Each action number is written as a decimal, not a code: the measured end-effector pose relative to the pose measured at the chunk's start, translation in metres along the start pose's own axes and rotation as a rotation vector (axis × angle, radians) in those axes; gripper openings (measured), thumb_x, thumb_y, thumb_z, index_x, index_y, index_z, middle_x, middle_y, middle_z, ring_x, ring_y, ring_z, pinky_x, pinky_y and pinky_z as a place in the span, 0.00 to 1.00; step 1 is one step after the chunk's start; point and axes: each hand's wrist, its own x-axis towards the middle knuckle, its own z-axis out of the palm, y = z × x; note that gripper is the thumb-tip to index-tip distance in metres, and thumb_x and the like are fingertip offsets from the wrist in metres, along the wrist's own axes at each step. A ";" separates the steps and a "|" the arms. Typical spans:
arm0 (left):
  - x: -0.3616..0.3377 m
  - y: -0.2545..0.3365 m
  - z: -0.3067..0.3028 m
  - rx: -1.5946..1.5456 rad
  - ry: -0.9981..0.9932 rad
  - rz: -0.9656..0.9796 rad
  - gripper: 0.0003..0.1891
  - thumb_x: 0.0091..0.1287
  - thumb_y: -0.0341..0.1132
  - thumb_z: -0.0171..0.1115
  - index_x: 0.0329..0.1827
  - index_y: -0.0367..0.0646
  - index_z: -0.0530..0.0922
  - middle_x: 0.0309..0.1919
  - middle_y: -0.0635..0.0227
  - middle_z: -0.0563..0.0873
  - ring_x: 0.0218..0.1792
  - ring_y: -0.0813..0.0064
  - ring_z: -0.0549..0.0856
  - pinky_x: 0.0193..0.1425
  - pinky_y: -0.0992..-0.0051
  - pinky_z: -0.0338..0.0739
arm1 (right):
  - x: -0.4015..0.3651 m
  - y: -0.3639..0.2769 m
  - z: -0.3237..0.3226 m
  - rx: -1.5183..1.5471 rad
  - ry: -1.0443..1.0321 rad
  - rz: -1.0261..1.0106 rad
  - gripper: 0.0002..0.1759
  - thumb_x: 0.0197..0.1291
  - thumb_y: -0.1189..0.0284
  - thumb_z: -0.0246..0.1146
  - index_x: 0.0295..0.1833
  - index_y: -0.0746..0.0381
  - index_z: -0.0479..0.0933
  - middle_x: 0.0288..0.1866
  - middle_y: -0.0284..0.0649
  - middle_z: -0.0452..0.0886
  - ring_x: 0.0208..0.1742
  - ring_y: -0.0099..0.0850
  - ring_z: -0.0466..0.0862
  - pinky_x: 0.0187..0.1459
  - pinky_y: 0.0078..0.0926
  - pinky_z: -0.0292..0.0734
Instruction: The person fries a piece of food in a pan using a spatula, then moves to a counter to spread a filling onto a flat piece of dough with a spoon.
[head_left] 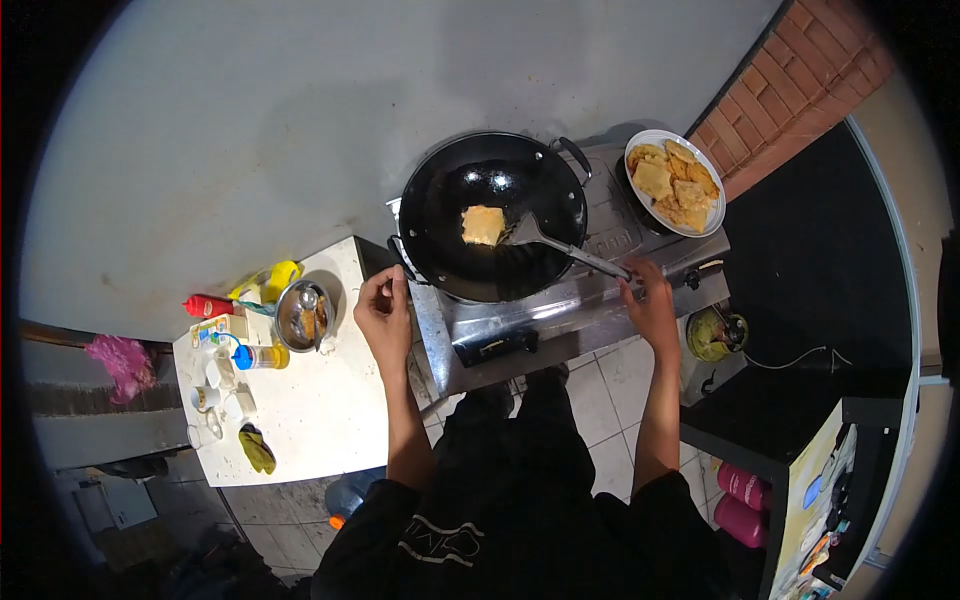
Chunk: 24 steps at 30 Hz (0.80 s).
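Note:
A black wok [455, 265] sits on the steel gas stove [590, 318]. In its oil lies a square golden piece of fried food [483, 225]. My right hand [652, 300] grips the end of a metal spatula [575, 250], whose blade rests in the wok just right of the food. My left hand [382, 310] is beside the wok's left handle [408, 262], fingers curled and thumb tip up near it. Whether it touches the handle or pinches something small, I cannot make out.
A white plate [715, 218] of fried pieces stands right of the wok. On the white table [330, 430] at left are a metal bowl [305, 318], a blue-capped bottle [262, 357], a red bottle [205, 306] and a green cloth [257, 450]. A green container [712, 338] is at right.

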 end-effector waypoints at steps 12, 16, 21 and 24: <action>-0.132 0.086 0.131 -0.031 -0.869 0.219 0.13 0.64 0.32 0.66 0.49 0.39 0.81 0.22 0.77 0.71 0.20 0.90 0.66 0.23 0.84 0.59 | -0.160 0.053 -0.115 0.066 0.375 0.286 0.14 0.61 0.76 0.63 0.52 0.66 0.76 0.46 0.43 0.80 0.43 0.32 0.83 0.44 0.26 0.78; -0.246 0.100 0.200 -0.174 -1.199 0.249 0.13 0.64 0.32 0.65 0.50 0.40 0.81 0.20 0.79 0.72 0.20 0.90 0.64 0.23 0.84 0.58 | -0.270 0.094 -0.183 0.137 0.580 0.440 0.13 0.61 0.75 0.63 0.50 0.67 0.76 0.43 0.44 0.81 0.38 0.33 0.83 0.40 0.27 0.77; -0.418 0.132 0.254 -0.328 -1.647 0.155 0.11 0.66 0.33 0.63 0.50 0.40 0.80 0.23 0.79 0.75 0.21 0.91 0.66 0.23 0.84 0.60 | -0.405 0.141 -0.257 0.178 0.856 0.585 0.10 0.61 0.80 0.60 0.48 0.70 0.77 0.37 0.41 0.83 0.39 0.27 0.84 0.42 0.25 0.78; -0.512 0.141 0.276 -0.352 -1.886 0.112 0.11 0.68 0.34 0.62 0.50 0.40 0.80 0.26 0.79 0.76 0.23 0.90 0.67 0.26 0.85 0.63 | -0.482 0.157 -0.280 0.235 0.997 0.671 0.10 0.62 0.78 0.60 0.48 0.70 0.77 0.36 0.41 0.84 0.36 0.24 0.82 0.40 0.22 0.76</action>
